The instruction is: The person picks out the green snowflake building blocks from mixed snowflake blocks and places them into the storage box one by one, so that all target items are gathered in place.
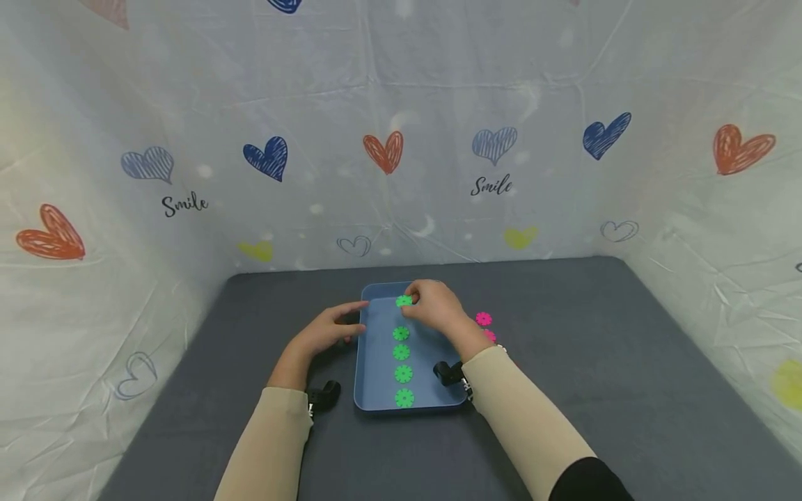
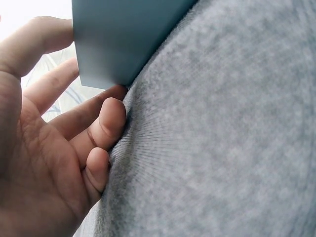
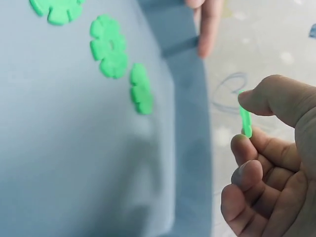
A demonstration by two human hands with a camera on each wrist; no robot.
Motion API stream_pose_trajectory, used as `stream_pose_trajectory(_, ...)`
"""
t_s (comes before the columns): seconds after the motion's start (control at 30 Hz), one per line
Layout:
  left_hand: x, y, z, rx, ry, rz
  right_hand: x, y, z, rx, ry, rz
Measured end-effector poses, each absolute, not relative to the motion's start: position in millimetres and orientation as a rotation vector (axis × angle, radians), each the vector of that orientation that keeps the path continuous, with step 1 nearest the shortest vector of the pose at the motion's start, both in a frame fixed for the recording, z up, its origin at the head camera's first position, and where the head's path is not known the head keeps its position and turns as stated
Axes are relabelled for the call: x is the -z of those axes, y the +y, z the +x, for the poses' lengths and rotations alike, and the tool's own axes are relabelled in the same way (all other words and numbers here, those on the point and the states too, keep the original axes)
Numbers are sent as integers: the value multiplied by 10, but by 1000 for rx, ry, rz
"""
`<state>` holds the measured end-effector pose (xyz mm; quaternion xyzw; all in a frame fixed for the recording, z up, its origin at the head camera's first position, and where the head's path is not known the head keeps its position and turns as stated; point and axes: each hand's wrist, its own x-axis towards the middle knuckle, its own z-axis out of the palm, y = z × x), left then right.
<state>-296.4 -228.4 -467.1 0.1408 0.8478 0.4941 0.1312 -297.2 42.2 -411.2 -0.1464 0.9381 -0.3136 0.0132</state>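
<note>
A blue rectangular tray (image 1: 379,390) lies on the grey cloth, with several green flower-shaped discs (image 1: 404,374) in a column along its middle. Above the far part of the tray, my right hand (image 1: 436,306) pinches another green flower-shaped disc (image 3: 245,116) between thumb and fingertips. In the right wrist view this disc appears edge-on, and the other fingers curl beneath it. My left hand (image 1: 326,330) is at the tray's left side, thumb and index finger extended to its rim. Its lower fingers (image 2: 112,118) bend and rest against the cloth beside the tray wall.
Two pink flower-shaped discs (image 1: 484,319) lie on the grey table (image 1: 557,327) right of the tray, one partly hidden by the right forearm. A white curtain (image 1: 432,90) printed with hearts hangs behind and at both sides. Each wrist wears a black camera (image 1: 324,396).
</note>
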Motion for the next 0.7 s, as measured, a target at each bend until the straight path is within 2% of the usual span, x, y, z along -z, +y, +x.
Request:
stream_pose_trajectory(0.23, 4675, -2284, -2980, -1434, 2460, 428, 4303, 340, -3127, 931, 2864, -418)
stream_pose_trajectory(0.7, 4663, -2281, -2973, -1439, 2451, 444, 4448, 291, -3160, 746, 2853, -513)
